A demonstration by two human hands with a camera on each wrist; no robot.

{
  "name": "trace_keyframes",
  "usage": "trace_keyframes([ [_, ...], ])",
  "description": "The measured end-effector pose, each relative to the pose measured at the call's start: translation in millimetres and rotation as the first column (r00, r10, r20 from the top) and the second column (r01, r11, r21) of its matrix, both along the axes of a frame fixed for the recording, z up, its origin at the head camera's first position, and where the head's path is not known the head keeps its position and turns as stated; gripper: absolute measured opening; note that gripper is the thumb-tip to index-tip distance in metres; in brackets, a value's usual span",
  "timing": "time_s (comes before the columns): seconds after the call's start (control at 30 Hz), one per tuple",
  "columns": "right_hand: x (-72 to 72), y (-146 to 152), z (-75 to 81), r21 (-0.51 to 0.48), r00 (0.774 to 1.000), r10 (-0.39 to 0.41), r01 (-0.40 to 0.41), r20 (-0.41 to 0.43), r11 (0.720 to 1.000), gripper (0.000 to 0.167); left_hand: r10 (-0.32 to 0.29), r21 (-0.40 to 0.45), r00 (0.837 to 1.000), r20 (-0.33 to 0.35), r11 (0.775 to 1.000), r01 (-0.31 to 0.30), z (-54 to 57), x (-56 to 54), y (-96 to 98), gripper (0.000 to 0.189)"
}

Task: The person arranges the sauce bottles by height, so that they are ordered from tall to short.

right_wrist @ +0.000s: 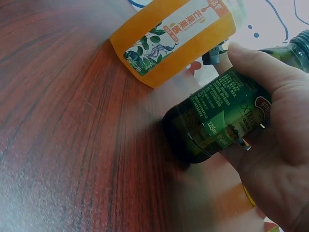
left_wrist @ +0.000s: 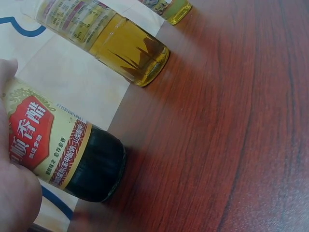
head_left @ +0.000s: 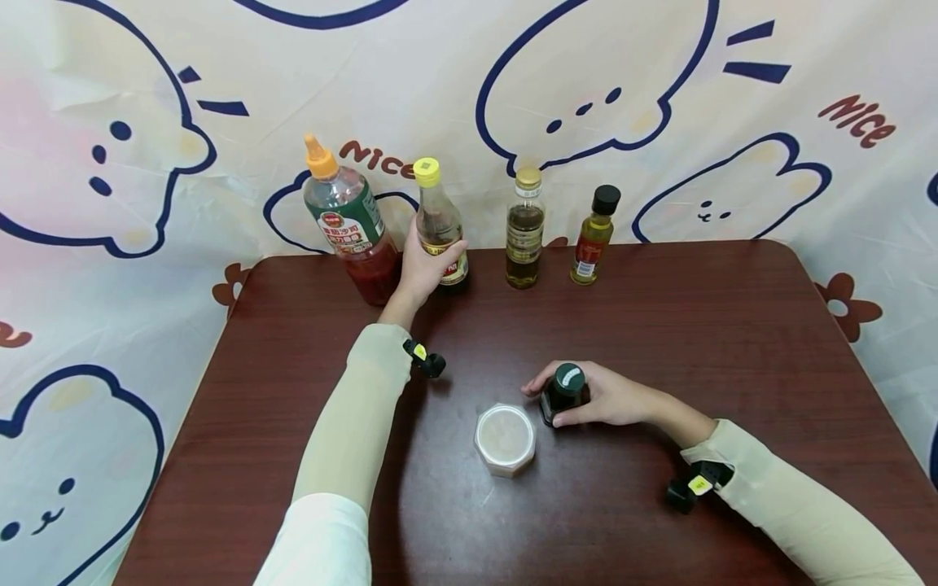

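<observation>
At the back of the table, my left hand (head_left: pixel 423 267) grips a vinegar bottle (head_left: pixel 440 218) with a yellow cap. In the left wrist view the vinegar bottle (left_wrist: pixel 96 162) shows a cream and red label above a dark base. My right hand (head_left: pixel 619 396) holds a small green olive oil bottle (head_left: pixel 567 382) near the table's middle, thumb and fingers around its sides. Its green label and dark glass (right_wrist: pixel 217 116) show in the right wrist view. Just left of the olive oil bottle stands a jar (head_left: pixel 506 438) with a pale lid, orange contents and a printed label.
A sauce bottle (head_left: pixel 352 220) with an orange nozzle stands left of the vinegar bottle. To its right are a gold-capped oil bottle (head_left: pixel 524 236) and a smaller black-capped bottle (head_left: pixel 592 240). A patterned cloth (head_left: pixel 762 187) hangs behind the brown table (head_left: pixel 696 325).
</observation>
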State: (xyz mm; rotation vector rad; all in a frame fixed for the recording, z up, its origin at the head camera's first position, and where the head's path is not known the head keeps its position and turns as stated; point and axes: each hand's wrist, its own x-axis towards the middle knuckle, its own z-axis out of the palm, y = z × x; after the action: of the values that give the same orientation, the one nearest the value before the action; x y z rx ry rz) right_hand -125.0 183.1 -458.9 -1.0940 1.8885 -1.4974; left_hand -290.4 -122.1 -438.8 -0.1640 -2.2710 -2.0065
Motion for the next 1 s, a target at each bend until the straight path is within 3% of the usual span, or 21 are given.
trace_keyframes([
  [0.5, -2.6, 6.7, -0.5, 0.010, 0.999, -0.048, 0.048, -0.019, 0.999, 0.050, 0.008, -0.004, 1.000, 0.001, 1.000, -0.008, -1.3, 1.4, 0.5, 0.085],
  [1.0, -27.9, 46.0, 35.4, -0.020, 0.976, -0.184, 0.183, -0.115, 0.983, 0.049, 0.004, -0.006, 1.000, -0.012, 1.000, -0.004, -1.8, -0.1, 0.8, 0.084],
])
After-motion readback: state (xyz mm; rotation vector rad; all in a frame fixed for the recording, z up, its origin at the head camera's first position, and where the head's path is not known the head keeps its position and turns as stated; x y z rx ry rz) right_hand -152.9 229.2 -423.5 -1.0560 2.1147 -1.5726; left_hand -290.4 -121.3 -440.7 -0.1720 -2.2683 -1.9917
